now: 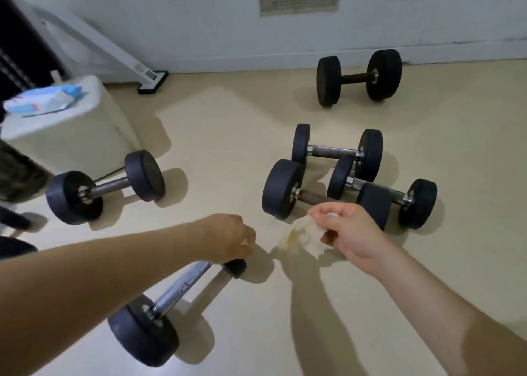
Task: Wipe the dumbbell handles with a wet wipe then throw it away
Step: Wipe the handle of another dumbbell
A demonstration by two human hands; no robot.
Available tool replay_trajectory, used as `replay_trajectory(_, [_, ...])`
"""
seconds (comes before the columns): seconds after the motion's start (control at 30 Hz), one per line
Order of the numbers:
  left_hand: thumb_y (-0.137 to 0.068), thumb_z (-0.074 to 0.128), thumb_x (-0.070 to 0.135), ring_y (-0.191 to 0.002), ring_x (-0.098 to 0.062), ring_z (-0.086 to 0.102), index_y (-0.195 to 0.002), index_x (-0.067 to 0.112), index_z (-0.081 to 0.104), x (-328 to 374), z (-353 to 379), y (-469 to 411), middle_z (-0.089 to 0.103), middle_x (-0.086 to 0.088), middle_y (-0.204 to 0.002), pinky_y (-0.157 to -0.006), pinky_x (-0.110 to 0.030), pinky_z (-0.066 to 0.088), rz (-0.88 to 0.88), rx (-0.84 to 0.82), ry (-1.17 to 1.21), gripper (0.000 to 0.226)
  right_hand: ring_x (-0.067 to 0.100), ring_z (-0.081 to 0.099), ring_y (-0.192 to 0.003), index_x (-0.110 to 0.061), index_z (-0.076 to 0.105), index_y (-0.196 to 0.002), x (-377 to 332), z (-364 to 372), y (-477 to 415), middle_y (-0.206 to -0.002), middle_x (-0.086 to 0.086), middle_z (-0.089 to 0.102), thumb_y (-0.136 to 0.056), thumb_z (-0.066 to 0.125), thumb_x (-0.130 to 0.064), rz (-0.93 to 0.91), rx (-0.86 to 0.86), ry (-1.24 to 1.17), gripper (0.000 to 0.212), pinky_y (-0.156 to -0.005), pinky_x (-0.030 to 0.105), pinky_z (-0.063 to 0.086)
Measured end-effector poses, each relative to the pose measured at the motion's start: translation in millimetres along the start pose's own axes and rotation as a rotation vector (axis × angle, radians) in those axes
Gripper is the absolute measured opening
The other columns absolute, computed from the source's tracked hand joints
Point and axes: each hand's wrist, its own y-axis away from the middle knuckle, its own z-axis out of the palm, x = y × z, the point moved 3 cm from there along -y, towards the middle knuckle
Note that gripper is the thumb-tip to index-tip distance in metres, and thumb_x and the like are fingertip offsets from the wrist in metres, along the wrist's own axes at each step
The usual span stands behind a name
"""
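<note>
Right hand (350, 233) pinches the crumpled, yellowish-white wet wipe (302, 237), fingers curled round it, held just above the beige floor (228, 136). Left hand (231, 237) sits curled over the far head of the nearest black-ended, steel-handled dumbbell (182, 284); whether it actually grips there, I cannot tell. The two hands are apart, with the wipe between them. Beyond the wipe, three black dumbbells (336, 152) huddle together, touching. Another black dumbbell (105, 187) lies off left beside a cream box (71, 142) topped with a blue-and-white wipe packet (42, 100).
</note>
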Motion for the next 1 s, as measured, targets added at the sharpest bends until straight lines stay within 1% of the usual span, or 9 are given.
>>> replay_trajectory(0.13, [-0.093,0.053,0.041,-0.095,-0.021,0.049,-0.120,0.027,0.054,-15.5,31.9,-6.5,0.051,-0.001,-0.104,-0.080,-0.038,0.051,-0.035,-0.096,-0.364,0.031,0.022,0.046,-0.070,-0.006,0.068,-0.096,11.5,2.3,-22.5,-0.084,0.012,0.057,-0.085,0.062,0.003,0.013,-0.061,-0.010,0.016,-0.065,0.027,0.046])
replay_trajectory(0.23, [-0.090,0.060,0.031,-0.097,-0.022,0.051,-0.116,0.023,0.055,-15.7,27.6,-16.5,0.054,-0.002,-0.106,-0.076,-0.032,0.047,-0.031,-0.069,-0.383,0.028,0.019,0.050,-0.074,-0.012,0.066,-0.104,10.1,6.3,-40.8,-0.091,0.006,0.058,-0.084,0.060,0.003,0.002,-0.042,0.076,0.026,-0.068,0.028,0.047])
replay_trajectory(0.37, [-0.089,0.059,0.021,-0.095,-0.022,0.054,-0.111,0.020,0.054,-35.8,21.1,-28.3,0.054,-0.002,-0.105,-0.083,-0.033,0.049,-0.092,-0.098,-0.373,0.023,0.018,0.051,-0.068,-0.023,0.048,-0.130,-1.8,23.2,-68.2,-0.079,0.002,0.052,-0.083,0.050,0.000,0.022,-0.028,0.294,0.052,-0.067,0.034,0.052])
replay_trajectory(0.5, [-0.092,0.054,0.018,-0.101,-0.023,0.054,-0.118,0.016,0.052,-60.6,5.3,-39.7,0.051,-0.006,-0.114,-0.087,-0.032,0.048,-0.113,-0.160,-0.474,0.027,0.021,0.044,-0.064,-0.029,0.032,-0.143,-8.3,44.1,-81.6,-0.072,0.003,0.048,-0.082,0.046,-0.001,0.066,-0.150,0.354,0.069,-0.064,0.035,0.045])
replay_trajectory(0.57, [-0.089,0.052,0.012,-0.108,-0.025,0.049,-0.129,0.015,0.044,-64.0,-11.7,-55.2,0.045,-0.008,-0.125,-0.084,-0.036,0.050,-0.106,-0.023,-0.480,0.041,0.017,0.047,-0.058,-0.026,0.038,-0.141,-8.0,43.5,-80.8,-0.068,0.001,0.051,-0.082,0.048,-0.001,0.040,-0.151,0.353,0.065,-0.063,0.033,0.045])
replay_trajectory(0.7, [-0.083,0.053,0.006,-0.143,-0.025,0.014,-0.148,0.016,0.017,-25.5,-58.6,-106.0,0.012,-0.006,-0.158,-0.105,-0.043,0.040,0.066,0.404,-0.111,0.076,0.019,0.062,-0.077,-0.027,0.054,-0.128,-6.0,10.9,-65.3,-0.099,0.007,0.065,-0.079,0.056,0.003,0.018,-0.043,0.230,0.057,-0.069,0.028,0.050])
replay_trajectory(0.77, [-0.081,0.055,0.014,-0.145,-0.022,0.006,-0.151,0.013,0.009,1.4,-61.0,-125.9,0.008,-0.005,-0.159,-0.112,-0.041,0.030,0.134,0.418,-0.080,0.084,0.022,0.064,-0.088,-0.022,0.059,-0.123,-1.8,-10.3,-53.0,-0.109,0.014,0.065,-0.081,0.059,0.008,0.045,0.023,-0.024,0.052,-0.076,0.032,0.050])
replay_trajectory(0.9, [-0.081,0.049,0.022,-0.147,-0.023,-0.009,-0.151,0.007,-0.009,11.8,-25.0,-139.2,-0.011,-0.009,-0.160,-0.119,-0.039,0.016,0.085,0.289,-0.122,0.092,0.017,0.056,-0.077,-0.012,0.063,-0.117,8.2,-45.8,-28.6,-0.106,0.016,0.067,-0.089,0.055,0.005,0.056,0.191,-0.355,0.034,-0.067,0.026,0.042])
replay_trajectory(1.0, [-0.081,0.046,0.017,-0.146,-0.020,-0.013,-0.150,0.009,-0.012,11.6,-16.0,-122.9,-0.016,-0.006,-0.159,-0.120,-0.035,0.012,0.096,0.287,-0.148,0.090,0.026,0.062,-0.097,-0.012,0.061,-0.119,11.4,-52.9,-18.0,-0.113,0.014,0.067,-0.091,0.054,-0.001,0.095,0.211,-0.409,0.031,-0.085,0.034,0.049])
